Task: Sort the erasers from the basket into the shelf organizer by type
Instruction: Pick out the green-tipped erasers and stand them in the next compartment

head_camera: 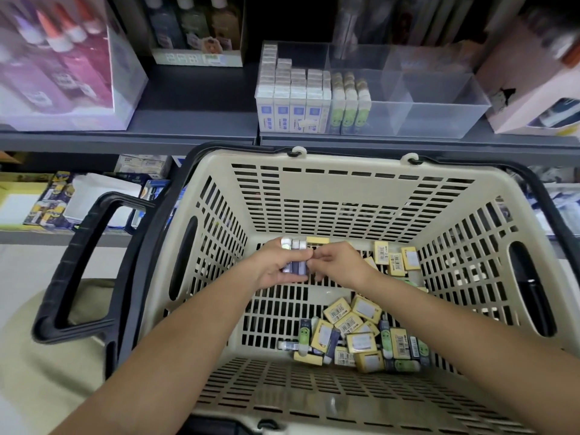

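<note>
Basket (pixel 314 387), beige, slotted: loose erasers (pixel 354 337) piled at near-right floor. Purple erasers (pixel 296 257) bunched in left hand (pixel 277 268), right hand (pixel 342 265) pinching bunch edge, prob. squaring one type for single trip. Shelf organizer (pixel 439 120) beyond far rim: right compartments unfilled, open lift path over rim.

A dark grey metal shelf (pixel 194 120) runs across the upper part of the frame; at upper left on it stands a clear box of pink and purple glue bottles (pixel 62 73); at upper centre, further back, a cardboard display box of small bottles (pixel 197 36); right of centre sits a clear plastic compartment organizer (pixel 439 111), its left compartments filled; at far right, a pale pink carton (pixel 533 98).
</note>
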`<state>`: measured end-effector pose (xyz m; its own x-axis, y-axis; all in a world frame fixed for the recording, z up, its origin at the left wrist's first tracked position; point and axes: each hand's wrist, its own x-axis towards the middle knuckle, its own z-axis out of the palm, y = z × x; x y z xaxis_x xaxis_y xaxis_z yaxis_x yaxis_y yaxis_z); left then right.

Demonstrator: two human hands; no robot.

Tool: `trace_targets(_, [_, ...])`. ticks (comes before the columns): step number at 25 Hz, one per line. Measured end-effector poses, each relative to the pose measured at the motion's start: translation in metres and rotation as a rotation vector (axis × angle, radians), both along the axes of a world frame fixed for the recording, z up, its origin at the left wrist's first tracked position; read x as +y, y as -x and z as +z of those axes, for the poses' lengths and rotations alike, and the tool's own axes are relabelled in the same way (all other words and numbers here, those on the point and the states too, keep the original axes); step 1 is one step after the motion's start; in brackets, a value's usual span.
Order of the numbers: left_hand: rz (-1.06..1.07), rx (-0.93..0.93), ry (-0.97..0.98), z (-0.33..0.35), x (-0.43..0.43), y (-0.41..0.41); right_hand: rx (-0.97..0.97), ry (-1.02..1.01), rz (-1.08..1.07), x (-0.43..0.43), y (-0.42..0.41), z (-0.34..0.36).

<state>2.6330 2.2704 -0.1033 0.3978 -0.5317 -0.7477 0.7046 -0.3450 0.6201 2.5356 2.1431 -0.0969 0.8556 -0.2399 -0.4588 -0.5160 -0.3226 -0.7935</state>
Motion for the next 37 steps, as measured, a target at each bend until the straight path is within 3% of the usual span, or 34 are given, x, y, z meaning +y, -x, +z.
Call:
trace_targets(2, [0.009, -0.053, -0.04, -0.001, 0.004, -0.004, 0.064, 0.052, 0.131, 0.003, 0.01, -0.003])
trace_targets(6, [-0.01, -0.091, -0.063, -0.006, 0.007, -0.006, 0.205, 0.292, 0.852, 0.024, 0.029, -0.02])
trace_targets(10, [-0.071, -0.088, -0.057, -0.005, 0.001, 0.0, 0.259, 0.415, 1.07, 0.03, 0.028, -0.022])
trace_targets(16, [-0.108, -0.125, -0.114, -0.007, 0.005, -0.004, 0.082, 0.582, 0.901, 0.045, 0.04, -0.019])
trace_targets(22, [-0.1, -0.123, -0.114, -0.007, 0.007, -0.007, 0.264, 0.668, 0.98, 0.065, 0.031, -0.024])
trace_targets(31, [-0.035, -0.15, -0.162, -0.009, 0.014, -0.015, 0.1, 0.772, 0.739, 0.046, 0.026, -0.023])
trace_targets(37, [-0.048, -0.165, -0.152, -0.005, 0.011, -0.011, 0.048, 0.792, 0.749, 0.049, 0.031, -0.034])
